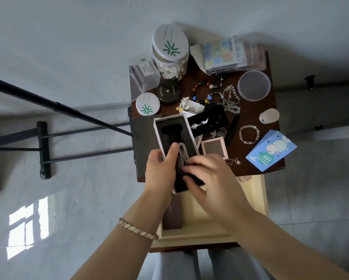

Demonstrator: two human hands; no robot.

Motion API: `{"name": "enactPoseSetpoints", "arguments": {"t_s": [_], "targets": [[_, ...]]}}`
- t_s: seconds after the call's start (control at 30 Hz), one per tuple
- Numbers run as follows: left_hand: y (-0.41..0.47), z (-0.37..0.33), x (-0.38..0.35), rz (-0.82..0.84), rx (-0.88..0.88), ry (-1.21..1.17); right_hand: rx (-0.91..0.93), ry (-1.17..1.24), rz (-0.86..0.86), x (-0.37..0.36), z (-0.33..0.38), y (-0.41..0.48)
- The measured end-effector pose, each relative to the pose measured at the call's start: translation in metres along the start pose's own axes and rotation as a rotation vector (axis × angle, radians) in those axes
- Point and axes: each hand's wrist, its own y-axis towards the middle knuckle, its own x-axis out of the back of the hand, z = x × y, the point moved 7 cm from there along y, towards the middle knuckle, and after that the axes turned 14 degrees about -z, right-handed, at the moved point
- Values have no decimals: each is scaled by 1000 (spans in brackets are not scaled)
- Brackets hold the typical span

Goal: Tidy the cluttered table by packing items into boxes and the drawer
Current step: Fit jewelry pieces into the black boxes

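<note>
Dark wooden table (250, 110) stands by a pale wall, with 1 drawer (258, 190) pulled open below it; 1 brown box (172, 215) lies inside. Over the table's near edge, the left hand (160, 170) grips 1 white box (187, 124) by its left side, thumb over the rim. The right hand (212, 174) is blurred, but it seems to pinch a grey strap (182, 156) into the box's black foam.

Around them on the table:
- 2 white lids with green marks, 1 on a jar (170, 57) of cotton swabs and 1 on a small tin (147, 106).
- 1 black compact (169, 91) between jar and tin.
- 1 clear case (144, 73) at the left edge.
- 1 sticker pack (226, 55) at the back.
- 1 clear dish (253, 85) and 1 white cup (269, 116) on the right.
- 1 blue carton (270, 151) at the right corner.
- 1 pink box (214, 148) just beside the white box.
- 1 black tray (210, 118) behind it.
- Roughly 5 bracelets, most tangled near the coloured one (202, 91), and 1 pale one (249, 134) apart.

The hands hide the white box's near end.
</note>
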Motion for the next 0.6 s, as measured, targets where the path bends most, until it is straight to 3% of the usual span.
{"name": "enactPoseSetpoints", "arguments": {"t_s": [0.13,0.23,0.3,0.4,0.5,0.6], "targets": [[2,-2,1,96,41,-105,125,-72,31,-5,11,-10],[13,6,15,4,77,-125,155,-67,113,-22,20,-11],[23,12,28,-71,102,-145,124,76,139,-31,22,-8],[40,20,53,-193,100,-88,-134,256,75,-36,-2,0],[55,25,68,-231,82,-33,-544,95,-16,-51,-64,1],[66,27,73,-217,43,-3,-731,-37,-95,-66,-99,10]]}}
